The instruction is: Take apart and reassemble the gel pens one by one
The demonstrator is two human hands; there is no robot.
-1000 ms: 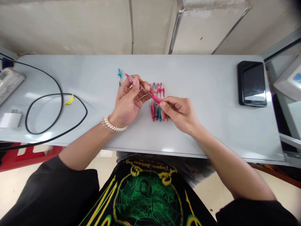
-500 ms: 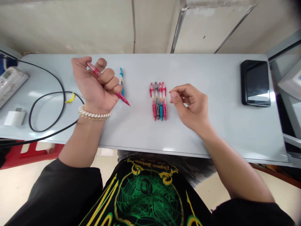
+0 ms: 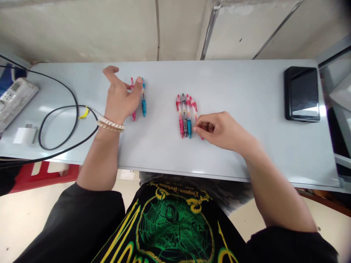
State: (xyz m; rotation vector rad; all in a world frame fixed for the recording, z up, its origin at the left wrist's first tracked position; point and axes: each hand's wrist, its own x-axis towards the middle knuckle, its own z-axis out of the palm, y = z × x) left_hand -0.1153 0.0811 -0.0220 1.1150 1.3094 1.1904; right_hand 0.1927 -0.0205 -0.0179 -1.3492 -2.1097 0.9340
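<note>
Two pens lie on the left part of the table: a pink pen (image 3: 134, 115), partly hidden by my left hand (image 3: 120, 96), and a blue pen (image 3: 144, 106) to its right. My left hand hovers over them, thumb and fingers apart. Near the middle, a pink pen (image 3: 181, 124), a grey pen (image 3: 185, 122) and a blue-gripped pen with a red top (image 3: 189, 124) lie side by side. My right hand (image 3: 216, 129) pinches the lower part of another pink pen (image 3: 193, 105), which slants away from that row.
Black cable (image 3: 74, 137) with a yellow tag (image 3: 84, 113) loops at the left, beside a white adapter (image 3: 25, 135) and a power strip (image 3: 16, 100). A black device (image 3: 302, 94) lies at the right. A wall rises behind the table (image 3: 236, 80).
The pink pen from my left hand now lies beside the blue one, and that hand has opened. My right hand has closed on the rightmost pen of the row, whose lower end has swung right.
</note>
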